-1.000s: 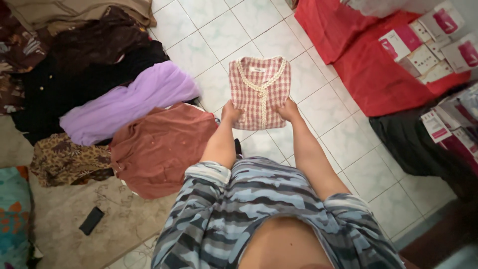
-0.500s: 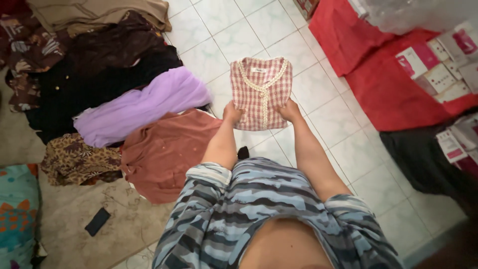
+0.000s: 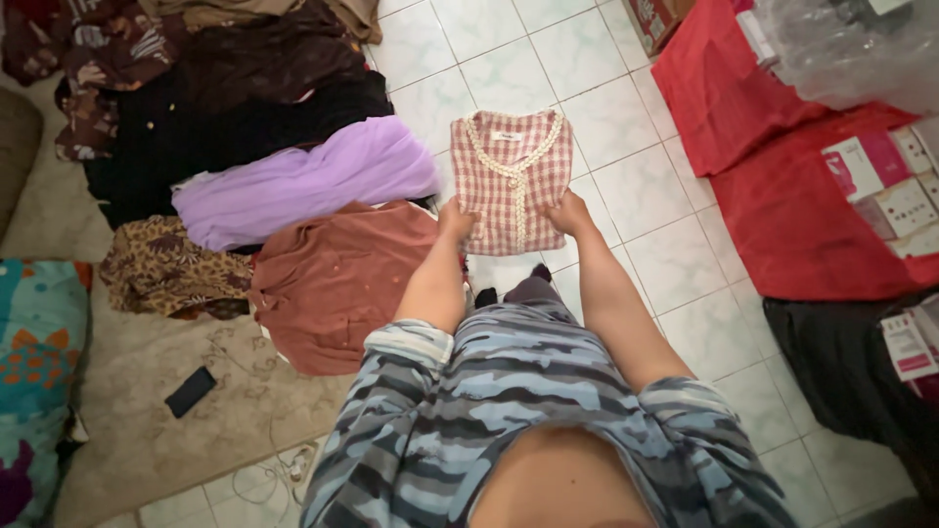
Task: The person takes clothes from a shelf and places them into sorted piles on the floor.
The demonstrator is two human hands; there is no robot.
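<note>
A folded red-and-white checked shirt [image 3: 511, 166] with a cream trim down its front lies on the white tiled floor [image 3: 509, 68]. My left hand [image 3: 456, 219] grips its lower left corner. My right hand [image 3: 569, 212] grips its lower right corner. Both arms reach forward over my camouflage-patterned clothing [image 3: 528, 391].
To the left lie a rust-brown garment [image 3: 337, 279], a lilac one [image 3: 303, 181], dark clothes [image 3: 235, 98] and a leopard-print piece [image 3: 161, 269]. A black phone [image 3: 190, 391] rests on a beige rug. Red cloth [image 3: 773, 166] with small boxes [image 3: 885, 186] covers the right side.
The view has shifted a little; the checked shirt sits slightly farther from me. Both hands keep hold of its lower corners.
</note>
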